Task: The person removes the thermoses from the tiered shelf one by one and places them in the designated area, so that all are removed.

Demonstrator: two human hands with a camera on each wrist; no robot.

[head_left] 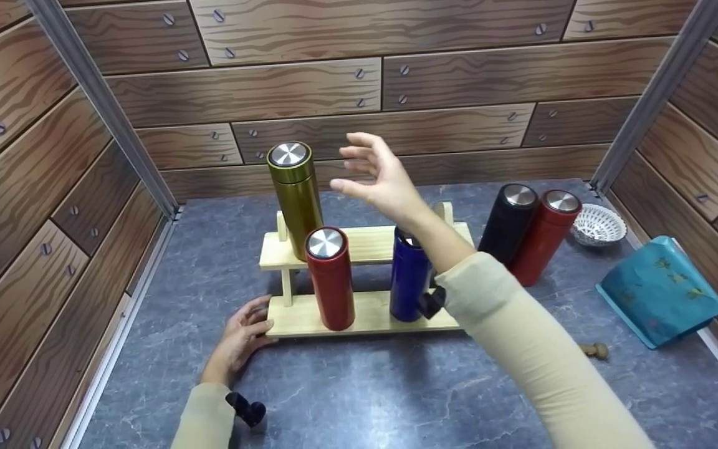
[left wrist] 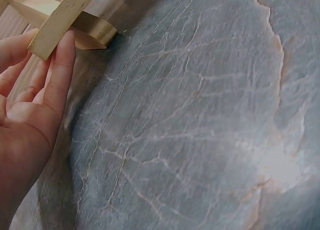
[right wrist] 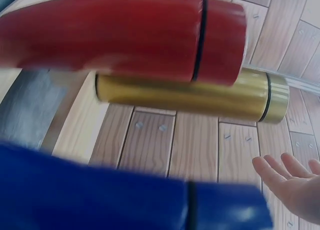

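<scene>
Head view: a grey, marble-veined tabletop (head_left: 346, 380) filled the foreground, a bright patch of reflected light lying toward its near edge. The left hand (head_left: 244, 337) pinched the left end of a two-tier wooden rack (head_left: 371, 307), its thumb and fingers closed about the board's end, as the left wrist view also showed. The rack stood near the middle of the tabletop, its long axis running left to right, roughly parallel to the back wall (head_left: 334, 93). On its lower tier were a red vacuum flask (head_left: 332, 287), left of centre, and a blue vacuum flask (head_left: 407, 284), farther right; both stood upright, lids pointing up. The right hand (head_left: 384, 181), raised above the rack, was spread wide in free air, its fingers directed leftward and parted from the thumb. An upright gold vacuum flask (head_left: 296, 206) occupied the upper tier's left end, lid likewise up. Right of the rack, a teal pouch (head_left: 661, 290), a second red flask (head_left: 546, 243), a black flask (head_left: 505, 224) and a white lattice basket (head_left: 599, 224) rested on the tabletop. Plank-patterned walls enclosed the surface, with metal posts (head_left: 103, 106) at the rear corners.
</scene>
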